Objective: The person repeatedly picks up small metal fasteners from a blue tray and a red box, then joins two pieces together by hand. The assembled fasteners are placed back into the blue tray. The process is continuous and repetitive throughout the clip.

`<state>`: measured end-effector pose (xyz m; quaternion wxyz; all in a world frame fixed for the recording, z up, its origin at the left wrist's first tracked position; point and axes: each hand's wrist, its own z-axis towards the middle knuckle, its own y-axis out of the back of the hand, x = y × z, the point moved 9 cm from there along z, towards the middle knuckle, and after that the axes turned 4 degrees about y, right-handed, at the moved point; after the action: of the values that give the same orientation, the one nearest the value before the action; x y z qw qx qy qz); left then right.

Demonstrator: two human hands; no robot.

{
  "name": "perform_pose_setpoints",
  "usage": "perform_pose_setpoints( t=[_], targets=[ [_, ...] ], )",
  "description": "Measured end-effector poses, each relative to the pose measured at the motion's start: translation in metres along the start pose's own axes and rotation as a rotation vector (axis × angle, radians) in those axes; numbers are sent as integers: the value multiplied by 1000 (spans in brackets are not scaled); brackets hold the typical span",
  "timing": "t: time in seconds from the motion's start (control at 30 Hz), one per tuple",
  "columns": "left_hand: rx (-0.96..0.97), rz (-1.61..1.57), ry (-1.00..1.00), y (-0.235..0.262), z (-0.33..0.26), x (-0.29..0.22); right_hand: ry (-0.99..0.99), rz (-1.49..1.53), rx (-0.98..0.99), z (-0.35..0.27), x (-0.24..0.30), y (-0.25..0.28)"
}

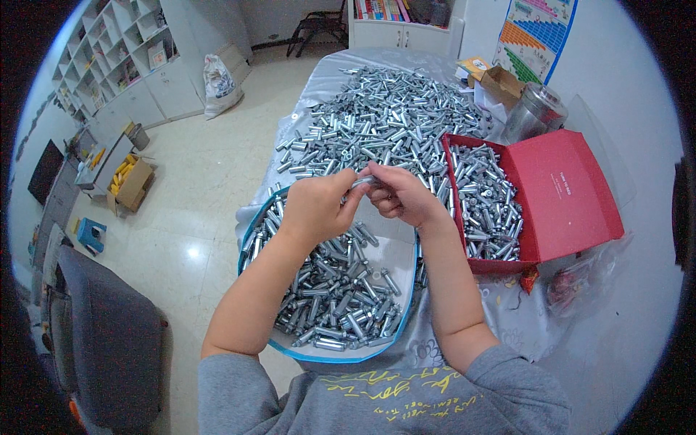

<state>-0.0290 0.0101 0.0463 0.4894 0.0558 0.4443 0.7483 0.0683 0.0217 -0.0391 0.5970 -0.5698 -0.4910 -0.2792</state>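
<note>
Silver metal is everywhere: your left hand and right hand meet above the desk, fingers closed together on one small metal tube pinched between both hands. It sits just above the far edge of a shallow blue-rimmed tray holding a loose layer of similar tubes. Beyond your hands, a large heap of tubes covers the cloth. To your right, touching the tray's side, an open red box holds more tubes in its nearer half.

The tube looks smooth and short, so a loose pinch could let it slip, and it would be lost among identical pieces below. Your forearms hang over the tray; a dropped elbow might tip its near rim, which seems to overhang the desk, spilling tubes onto the tiled floor.
</note>
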Motion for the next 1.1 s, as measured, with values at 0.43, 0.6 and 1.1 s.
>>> perform_pose_setpoints(
  t=[0.43,0.6,1.1],
  targets=[
    [-9,17,80,6,2,8,473,-731,-488,-10,74,93],
    [-46,52,45,5,4,8,654,-1047,-250,14,95,19],
    [6,24,150,11,10,23,743,-1659,-444,-1,142,54]
  ],
)
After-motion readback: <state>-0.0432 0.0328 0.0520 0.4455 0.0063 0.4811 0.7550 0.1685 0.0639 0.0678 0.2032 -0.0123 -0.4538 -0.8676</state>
